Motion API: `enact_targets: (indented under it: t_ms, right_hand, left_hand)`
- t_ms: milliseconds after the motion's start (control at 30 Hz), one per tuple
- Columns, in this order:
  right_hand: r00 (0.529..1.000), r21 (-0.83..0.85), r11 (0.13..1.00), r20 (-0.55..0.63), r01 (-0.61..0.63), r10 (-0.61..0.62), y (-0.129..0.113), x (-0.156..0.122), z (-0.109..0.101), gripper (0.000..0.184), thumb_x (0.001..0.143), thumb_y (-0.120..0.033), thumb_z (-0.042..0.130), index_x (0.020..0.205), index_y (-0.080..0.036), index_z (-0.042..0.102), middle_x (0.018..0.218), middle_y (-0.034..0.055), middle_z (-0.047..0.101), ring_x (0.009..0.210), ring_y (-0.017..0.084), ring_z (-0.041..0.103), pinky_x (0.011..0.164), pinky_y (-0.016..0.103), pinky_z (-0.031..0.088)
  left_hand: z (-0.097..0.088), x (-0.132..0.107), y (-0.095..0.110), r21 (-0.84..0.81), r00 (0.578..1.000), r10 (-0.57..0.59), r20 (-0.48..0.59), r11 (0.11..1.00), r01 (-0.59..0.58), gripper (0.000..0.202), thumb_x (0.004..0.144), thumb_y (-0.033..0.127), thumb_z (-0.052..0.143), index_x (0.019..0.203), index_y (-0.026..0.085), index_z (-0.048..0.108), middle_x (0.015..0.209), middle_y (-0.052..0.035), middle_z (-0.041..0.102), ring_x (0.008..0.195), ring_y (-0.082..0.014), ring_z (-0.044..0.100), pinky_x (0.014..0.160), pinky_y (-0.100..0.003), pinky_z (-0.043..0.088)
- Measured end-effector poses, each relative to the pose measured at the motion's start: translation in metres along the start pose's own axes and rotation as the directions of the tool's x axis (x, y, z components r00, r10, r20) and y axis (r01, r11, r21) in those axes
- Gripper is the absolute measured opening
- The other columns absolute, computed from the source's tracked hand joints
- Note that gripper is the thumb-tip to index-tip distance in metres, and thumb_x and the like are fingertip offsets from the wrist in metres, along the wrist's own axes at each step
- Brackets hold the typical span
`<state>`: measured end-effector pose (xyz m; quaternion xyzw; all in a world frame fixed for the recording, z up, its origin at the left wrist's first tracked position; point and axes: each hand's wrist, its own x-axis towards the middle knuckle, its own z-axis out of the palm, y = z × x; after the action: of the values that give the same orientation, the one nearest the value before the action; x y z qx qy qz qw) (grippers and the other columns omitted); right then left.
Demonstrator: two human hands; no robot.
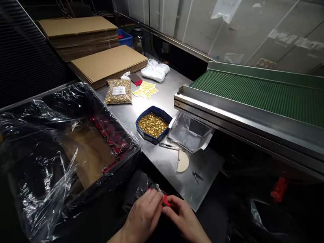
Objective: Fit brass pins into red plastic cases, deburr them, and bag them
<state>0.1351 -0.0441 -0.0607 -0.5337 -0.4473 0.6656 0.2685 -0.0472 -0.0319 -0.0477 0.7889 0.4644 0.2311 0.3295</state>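
My left hand (143,215) and my right hand (182,218) meet at the bottom centre, both pinching a small red part (165,200) between their fingertips. A dark plastic-wrapped piece (137,186) lies just behind my left hand. Beyond them, on the steel table (167,160), stands a blue tray of small brass pieces (153,124).
A black bin lined with clear plastic (64,150) holds red parts at left. A bag of brass pieces (118,91), yellow labels (146,89), a white bag (155,70) and cardboard stacks (107,65) lie farther back. A green conveyor (266,95) runs at right; another red part (278,190) sits below it.
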Motion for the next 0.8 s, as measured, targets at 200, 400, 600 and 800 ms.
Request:
enact_targets:
  t_ms: [200,400,600,800]
  right_hand:
    - [0.999,-0.676,0.735,0.045,0.041,-0.014,-0.024,-0.01,-0.014,0.018,0.09,-0.03,0.062,0.107,-0.024,0.064,0.094,0.0016,0.073,0.085,0.022,0.068,0.071,0.028,0.04]
    - [0.997,-0.823,0.564,0.056,0.074,-0.049,-0.014,-0.012,0.006,0.016,0.086,-0.025,0.064,0.101,-0.022,0.062,0.094,0.0036,0.073,0.082,0.024,0.069,0.066,0.029,0.038]
    - [0.994,-0.136,0.99,-0.098,0.025,-0.038,-0.01,-0.005,-0.006,0.018,0.085,-0.035,0.071,0.1,-0.025,0.07,0.093,0.0018,0.074,0.086,0.022,0.066,0.077,0.029,0.044]
    - [0.986,0.33,0.943,-0.167,0.043,0.014,0.007,0.0,0.006,0.046,0.09,-0.06,0.06,0.11,-0.018,0.067,0.089,0.0053,0.072,0.07,0.017,0.062,0.068,0.03,0.047]
  left_hand:
    - [-0.001,0.009,0.001,-0.326,0.839,-0.538,0.08,0.781,0.532,0.014,0.092,0.026,0.051,0.082,0.02,0.057,0.072,0.0006,0.06,0.064,-0.0167,0.055,0.061,-0.028,0.041]
    - [-0.003,0.002,-0.003,-0.413,0.866,-0.489,0.106,0.77,0.485,0.02,0.094,0.033,0.051,0.081,0.019,0.059,0.078,-0.0016,0.062,0.074,-0.0186,0.058,0.068,-0.027,0.046]
    - [-0.012,-0.015,0.009,-0.379,0.971,-0.203,0.122,0.895,0.235,0.019,0.102,0.031,0.042,0.096,0.022,0.058,0.093,-0.0056,0.063,0.087,-0.0202,0.06,0.08,-0.032,0.048]
    - [0.004,-0.013,0.013,-0.2,0.978,-0.182,0.106,0.959,0.2,0.018,0.103,0.023,0.035,0.104,0.024,0.053,0.095,-0.0062,0.063,0.087,-0.0219,0.061,0.08,-0.034,0.05]
